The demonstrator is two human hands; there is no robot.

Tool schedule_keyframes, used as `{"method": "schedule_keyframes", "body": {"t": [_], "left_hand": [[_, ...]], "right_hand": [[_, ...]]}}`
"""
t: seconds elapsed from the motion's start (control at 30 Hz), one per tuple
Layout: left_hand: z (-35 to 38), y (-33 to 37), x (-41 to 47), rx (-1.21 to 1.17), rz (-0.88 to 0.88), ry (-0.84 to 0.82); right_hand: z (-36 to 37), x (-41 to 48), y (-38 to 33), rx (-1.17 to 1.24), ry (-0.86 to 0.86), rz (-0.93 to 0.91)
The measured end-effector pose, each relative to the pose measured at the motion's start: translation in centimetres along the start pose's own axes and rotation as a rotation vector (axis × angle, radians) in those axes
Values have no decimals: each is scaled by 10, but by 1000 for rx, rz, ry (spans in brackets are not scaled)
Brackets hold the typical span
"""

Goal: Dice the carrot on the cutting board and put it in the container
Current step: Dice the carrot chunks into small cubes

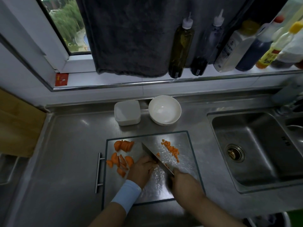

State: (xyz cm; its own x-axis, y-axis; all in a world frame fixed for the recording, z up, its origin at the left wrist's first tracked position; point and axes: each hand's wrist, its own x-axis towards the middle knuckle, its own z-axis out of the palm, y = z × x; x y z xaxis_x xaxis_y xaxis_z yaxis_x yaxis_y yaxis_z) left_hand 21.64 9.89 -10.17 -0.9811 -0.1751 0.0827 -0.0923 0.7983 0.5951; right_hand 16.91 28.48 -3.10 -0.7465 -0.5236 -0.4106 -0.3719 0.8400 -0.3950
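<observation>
A steel cutting board (183, 164) lies on the counter. Carrot slices (122, 154) are heaped on its left side and small diced carrot cubes (172, 149) lie at its upper right. My right hand (185, 182) grips the handle of a knife (155, 158), whose blade slants across the board's middle. My left hand (142, 170), fingers curled, holds down a carrot piece right against the blade; that piece is mostly hidden. A white square container (127, 114) and a white bowl (164, 109) stand behind the board.
A steel sink (255, 149) lies to the right of the board. Several bottles (180, 46) line the window sill, next to a dark hanging towel (127, 35). A wooden surface (16, 126) sits at the far left, and a bar handle (98, 172) lies beside the board.
</observation>
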Motion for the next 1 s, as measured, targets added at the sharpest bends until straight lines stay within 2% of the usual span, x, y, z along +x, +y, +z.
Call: {"method": "schedule_keyframes", "body": {"t": [0.23, 0.37, 0.77, 1.0], "left_hand": [[2, 3, -1, 14, -21, -31], [-1, 9, 0, -13, -96, -43], [1, 3, -4, -20, -162, -26], [1, 4, -5, -23, -137, -29]], "right_hand": [[-4, 34, -24, -9, 5, -48], [-10, 36, -20, 30, -13, -36], [-16, -3, -23, -33, 27, -15], [-17, -13, -14, -36, -4, 4]]}}
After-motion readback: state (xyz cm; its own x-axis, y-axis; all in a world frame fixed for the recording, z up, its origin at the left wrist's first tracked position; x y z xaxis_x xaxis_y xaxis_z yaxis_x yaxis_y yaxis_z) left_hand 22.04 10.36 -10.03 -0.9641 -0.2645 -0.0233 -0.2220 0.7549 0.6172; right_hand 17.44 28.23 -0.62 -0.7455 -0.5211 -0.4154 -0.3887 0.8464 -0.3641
